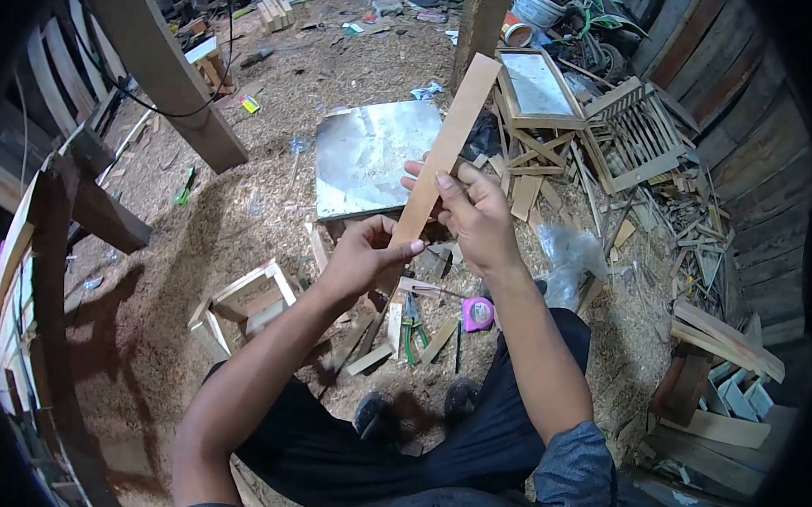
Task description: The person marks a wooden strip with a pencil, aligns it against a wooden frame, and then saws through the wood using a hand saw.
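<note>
A thin, flat wooden slat (460, 120) is held up at a slant in front of me, its far end leaning to the upper right. My left hand (367, 259) is closed on its lower end, thumb lying across the face. Higher up, my right hand (474, 208) grips the slat's right edge, with fingers behind it and thumb on the front. Below my hands on the floor lie a pink tape measure (478, 314), green-handled pliers (411, 331) and several wood offcuts. Behind the slat stands a low metal-topped block (374, 152).
Sawdust covers the floor. A small wooden frame (241, 301) sits left of my legs. Thick wooden posts (174, 71) rise at left and back. At right are a framed wooden piece (536, 87), a slatted rack (642, 141), a clear plastic bag (572, 258) and stacked boards (728, 340).
</note>
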Action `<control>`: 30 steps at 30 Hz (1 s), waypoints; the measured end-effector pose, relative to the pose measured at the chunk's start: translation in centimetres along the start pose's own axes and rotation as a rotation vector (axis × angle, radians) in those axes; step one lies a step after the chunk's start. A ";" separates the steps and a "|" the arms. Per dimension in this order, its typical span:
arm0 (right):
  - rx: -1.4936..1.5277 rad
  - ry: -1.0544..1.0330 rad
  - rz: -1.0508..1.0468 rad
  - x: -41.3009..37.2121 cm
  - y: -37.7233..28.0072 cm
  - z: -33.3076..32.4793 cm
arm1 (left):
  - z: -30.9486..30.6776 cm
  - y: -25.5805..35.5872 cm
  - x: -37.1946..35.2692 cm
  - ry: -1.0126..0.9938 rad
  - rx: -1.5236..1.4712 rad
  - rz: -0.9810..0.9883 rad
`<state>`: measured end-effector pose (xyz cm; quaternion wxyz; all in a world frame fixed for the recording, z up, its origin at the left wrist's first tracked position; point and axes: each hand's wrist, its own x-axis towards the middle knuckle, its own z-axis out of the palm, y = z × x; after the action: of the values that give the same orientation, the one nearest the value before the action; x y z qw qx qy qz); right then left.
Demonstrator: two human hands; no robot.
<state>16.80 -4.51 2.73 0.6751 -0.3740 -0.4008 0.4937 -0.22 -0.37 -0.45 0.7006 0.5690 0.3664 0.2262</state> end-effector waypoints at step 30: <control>-0.196 -0.082 0.176 -0.8 0.7 -0.2 | -0.4 0.2 -0.2 0.022 -0.446 0.194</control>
<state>16.60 -5.12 1.84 0.5725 -0.4512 -0.4399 0.5246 -0.64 -0.18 -0.28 0.7797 0.4304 0.2588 0.3740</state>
